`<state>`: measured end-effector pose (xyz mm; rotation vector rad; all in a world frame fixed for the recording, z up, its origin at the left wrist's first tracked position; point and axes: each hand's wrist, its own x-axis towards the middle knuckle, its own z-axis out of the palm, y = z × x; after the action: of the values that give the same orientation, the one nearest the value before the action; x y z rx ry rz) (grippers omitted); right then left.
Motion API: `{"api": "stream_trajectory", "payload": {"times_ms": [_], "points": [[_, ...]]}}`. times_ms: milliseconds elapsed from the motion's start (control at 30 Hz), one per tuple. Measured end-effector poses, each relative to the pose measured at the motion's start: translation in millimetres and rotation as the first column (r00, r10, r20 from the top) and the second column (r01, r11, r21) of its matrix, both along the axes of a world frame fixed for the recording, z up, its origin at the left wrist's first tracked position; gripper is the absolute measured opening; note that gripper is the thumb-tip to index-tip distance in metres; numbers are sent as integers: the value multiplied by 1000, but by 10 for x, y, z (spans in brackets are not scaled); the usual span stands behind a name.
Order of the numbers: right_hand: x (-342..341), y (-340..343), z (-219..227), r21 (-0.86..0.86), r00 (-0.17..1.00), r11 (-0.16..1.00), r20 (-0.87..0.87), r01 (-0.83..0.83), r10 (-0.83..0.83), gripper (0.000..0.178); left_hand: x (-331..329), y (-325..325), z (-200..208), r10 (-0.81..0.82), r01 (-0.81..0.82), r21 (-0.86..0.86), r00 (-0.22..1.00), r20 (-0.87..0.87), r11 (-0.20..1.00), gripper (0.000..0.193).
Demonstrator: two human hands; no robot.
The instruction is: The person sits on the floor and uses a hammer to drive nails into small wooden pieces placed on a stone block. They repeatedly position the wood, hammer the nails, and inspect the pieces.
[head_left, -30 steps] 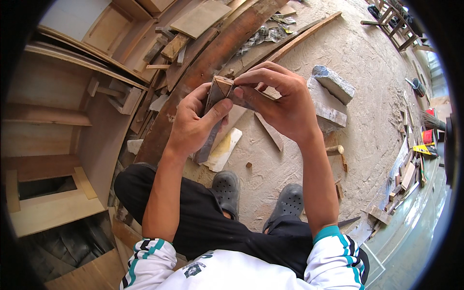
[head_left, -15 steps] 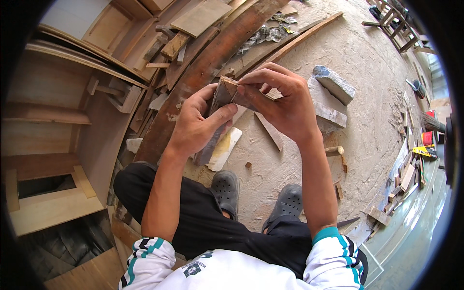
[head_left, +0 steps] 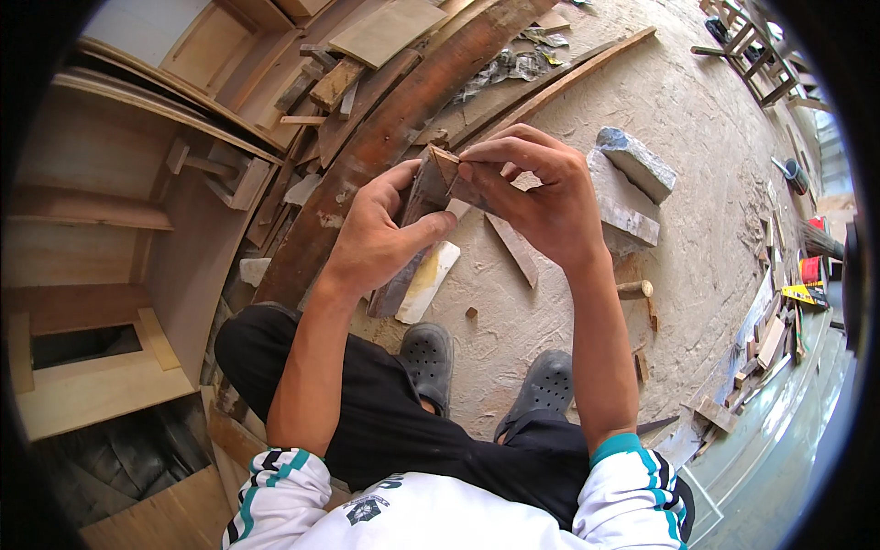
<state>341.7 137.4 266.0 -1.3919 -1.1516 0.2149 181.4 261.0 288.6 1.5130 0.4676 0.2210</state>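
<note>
A weathered, dark wooden strip (head_left: 394,289) slants up from above my left shoe, its pale cut end uppermost. My left hand (head_left: 374,234) is closed around its upper part, thumb along the near side. At the top, a second wooden piece (head_left: 466,191) meets the strip at an angled corner. The thumb and fingertips of my right hand (head_left: 541,188) pinch together at this corner, on the second piece. Whether they also hold something small there is hidden. Below the joint, a whitish block (head_left: 429,282) with a yellow stain lies on the floor.
Stone-like blocks (head_left: 632,188) lie right of my right hand, with a hammer-like wooden handle (head_left: 634,290) nearer. Plywood cabinets (head_left: 92,220) stand at the left. A long brown beam (head_left: 367,147) and scrap boards lie beyond. Wood offcuts (head_left: 770,339) and a handsaw (head_left: 805,293) are at right.
My left thumb has shifted slightly outward along the strip. Both hands and the wooden corner have moved a little to the right; the grip otherwise looks the same.
</note>
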Motion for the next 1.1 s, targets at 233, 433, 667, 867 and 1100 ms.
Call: {"api": "stream_trajectory", "payload": {"times_ms": [233, 433, 667, 867, 1100], "points": [[-17, 2, -17, -13, 1000, 1000, 1, 8, -8, 9, -11, 3, 9, -17, 17, 16, 1000, -12, 1000, 44], [-25, -12, -22, -67, 1000, 998, -11, 16, -17, 13, -25, 19, 15, -42, 43, 28, 998, -46, 999, 43], [-39, -14, -32, -68, 1000, 998, -20, 5, -7, 11, -31, 13, 33, -44, 45, 20, 998, -52, 999, 41], [-58, -16, -26, -76, 999, 997, -44, -1, -2, 9, -20, -20, 18, 1, 0, 32, 999, -45, 999, 37], [-79, -17, -8, -105, 999, 994, -49, -24, 19, 8, -54, 48, 12, -39, 38, -22, 998, -56, 999, 35]]}}
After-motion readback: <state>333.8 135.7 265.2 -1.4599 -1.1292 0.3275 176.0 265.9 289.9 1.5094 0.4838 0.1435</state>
